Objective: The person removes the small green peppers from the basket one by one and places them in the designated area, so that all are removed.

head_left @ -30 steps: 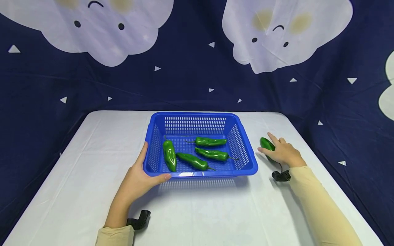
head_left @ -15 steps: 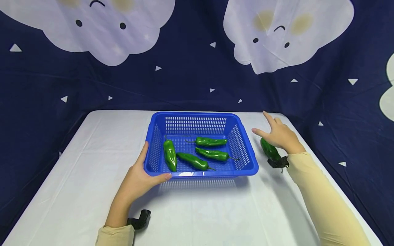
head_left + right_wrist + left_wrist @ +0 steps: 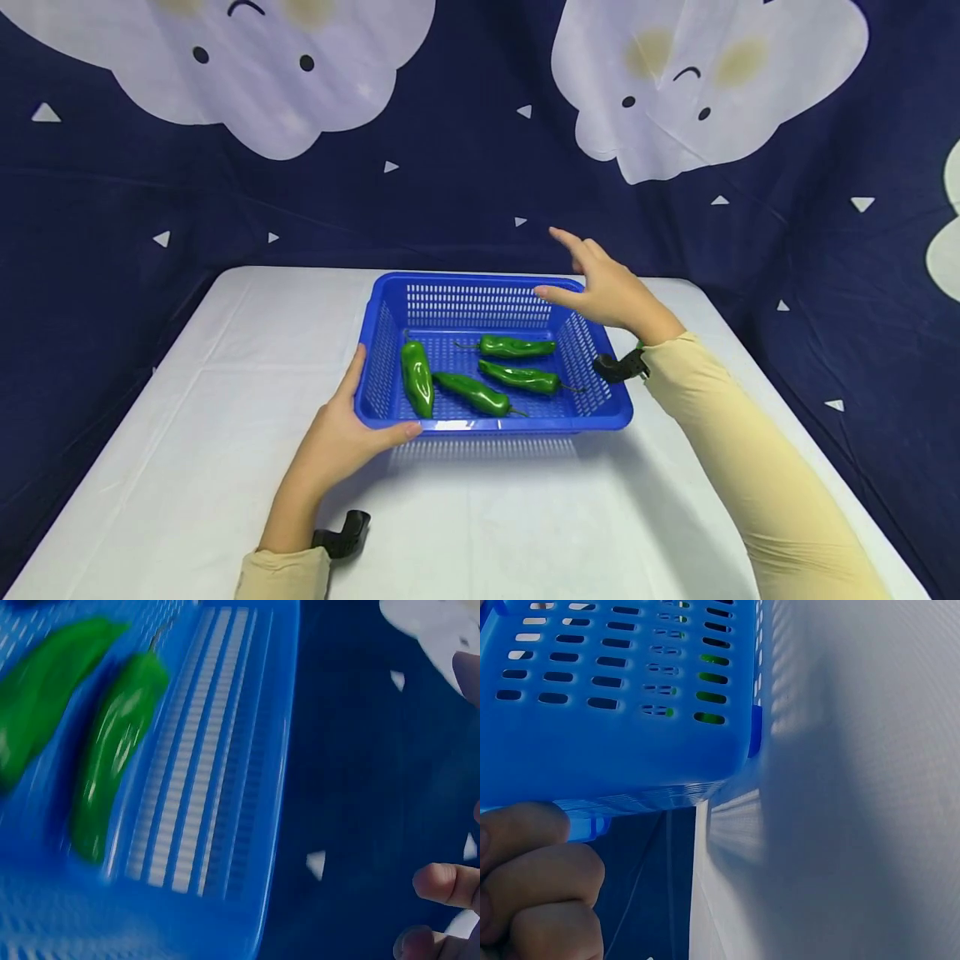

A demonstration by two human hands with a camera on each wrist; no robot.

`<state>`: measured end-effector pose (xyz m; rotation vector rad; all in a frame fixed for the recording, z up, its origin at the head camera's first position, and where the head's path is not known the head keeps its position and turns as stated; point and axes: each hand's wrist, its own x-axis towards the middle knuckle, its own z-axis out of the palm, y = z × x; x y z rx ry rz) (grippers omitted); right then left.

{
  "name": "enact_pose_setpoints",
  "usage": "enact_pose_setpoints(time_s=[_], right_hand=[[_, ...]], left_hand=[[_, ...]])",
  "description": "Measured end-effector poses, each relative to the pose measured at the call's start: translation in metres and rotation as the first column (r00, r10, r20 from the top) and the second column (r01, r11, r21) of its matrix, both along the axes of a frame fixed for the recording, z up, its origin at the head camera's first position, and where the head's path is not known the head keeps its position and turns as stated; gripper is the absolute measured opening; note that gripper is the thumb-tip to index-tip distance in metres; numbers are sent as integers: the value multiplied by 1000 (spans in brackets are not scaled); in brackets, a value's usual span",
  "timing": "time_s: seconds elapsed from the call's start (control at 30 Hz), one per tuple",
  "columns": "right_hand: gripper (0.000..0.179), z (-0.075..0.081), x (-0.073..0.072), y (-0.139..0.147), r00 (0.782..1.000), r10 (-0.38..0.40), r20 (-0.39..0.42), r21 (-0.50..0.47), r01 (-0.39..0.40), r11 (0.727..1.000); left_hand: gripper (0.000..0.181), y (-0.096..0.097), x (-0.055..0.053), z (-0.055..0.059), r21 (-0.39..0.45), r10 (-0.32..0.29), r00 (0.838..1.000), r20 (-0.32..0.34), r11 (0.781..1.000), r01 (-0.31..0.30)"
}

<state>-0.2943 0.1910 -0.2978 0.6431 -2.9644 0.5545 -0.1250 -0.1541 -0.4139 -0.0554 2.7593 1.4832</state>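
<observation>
A blue plastic basket [image 3: 498, 426] stands mid-table with several green chili peppers [image 3: 417, 379] lying inside. My left hand [image 3: 337, 437] grips its near left corner, thumb on the front rim and fingers along the left side. In the left wrist view, the fingers [image 3: 551, 881] show bent beside the blue wall. Above the back right part of the basket is my right hand [image 3: 611, 287], fingers and thumb spread with nothing between them. The right wrist view has two peppers [image 3: 120, 757] in the basket, blurred, and fingertips at the right edge.
Another green pepper [image 3: 640, 344] lies on the white table [image 3: 480, 517] right of the basket, mostly hidden behind the right wrist and its black camera mount [image 3: 621, 367]. A dark blue curtain [image 3: 465, 200] with clouds hangs behind the table.
My right hand has left the pepper on the right of the table and moved up and left, over the basket. The left hand keeps its hold, and the peppers stay put.
</observation>
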Motion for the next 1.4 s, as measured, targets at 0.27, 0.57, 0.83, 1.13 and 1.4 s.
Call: enact_pose_setpoints(time_s=[0.27, 0.57, 0.83, 1.13, 1.4], right_hand=[[90, -15, -2, -59, 979, 200, 49, -41, -198, 979], [96, -44, -5, -104, 919, 341, 198, -86, -330, 940], [96, -58, -7, -133, 856, 452, 250, -103, -440, 892], [97, -74, -10, -143, 807, 522, 276, -139, -504, 852], [96, -93, -10, -150, 769, 561, 307, -125, -551, 825]], left_hand=[[130, -1, 0, -5, 0, 5, 1000, -13, 1000, -5], [129, -1, -2, -6, 2, 2, 1000, -30, 1000, -2], [129, -1, -2, -3, -8, 7, 1000, -21, 1000, -7], [130, 1, 0, -3, -23, 15, 1000, -23, 1000, -15], [129, 3, 1, -5, -22, 19, 999, -29, 1000, -20]])
